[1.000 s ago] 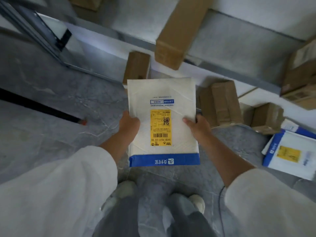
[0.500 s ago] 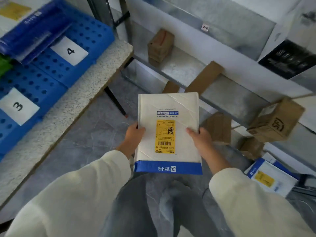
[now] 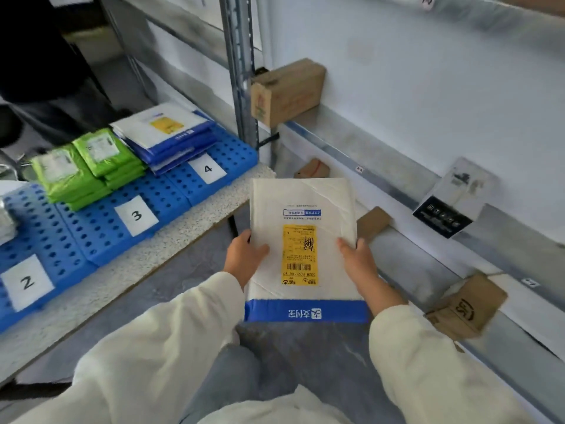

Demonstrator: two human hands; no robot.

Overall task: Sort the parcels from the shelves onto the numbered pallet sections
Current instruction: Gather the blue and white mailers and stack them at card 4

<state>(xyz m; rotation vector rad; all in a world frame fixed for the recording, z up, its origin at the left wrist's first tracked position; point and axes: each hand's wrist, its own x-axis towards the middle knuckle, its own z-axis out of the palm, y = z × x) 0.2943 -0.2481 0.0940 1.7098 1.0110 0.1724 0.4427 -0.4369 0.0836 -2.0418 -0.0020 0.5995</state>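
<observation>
**Mailer held in both hands between pallet and shelves**

A white mailer with a blue band along its near edge sits just below the middle of the view, face up and roughly level, above the grey floor. A yellow label with a barcode lies on its face.

The left hand grips the mailer's 9 o'clock edge, and the right hand grips its 3 o'clock edge. Each thumb is pressed on the top face. The other fingers are tucked under the mailer and hidden, so both hands are clamped on it.

At 10 o'clock from the mailer, a blue pallet rests on a speckled table. White cards on it read 4, 3 and 2, running from far to near. A stack of white and blue mailers lies behind card 4. Green parcels are piled behind card 3.

From 12 to 4 o'clock run metal shelves. A brown box stands at 12 o'clock beside the upright. A black and white box is at 2 o'clock. A tilted brown box with a black logo is at 4 o'clock on a lower shelf.
</observation>
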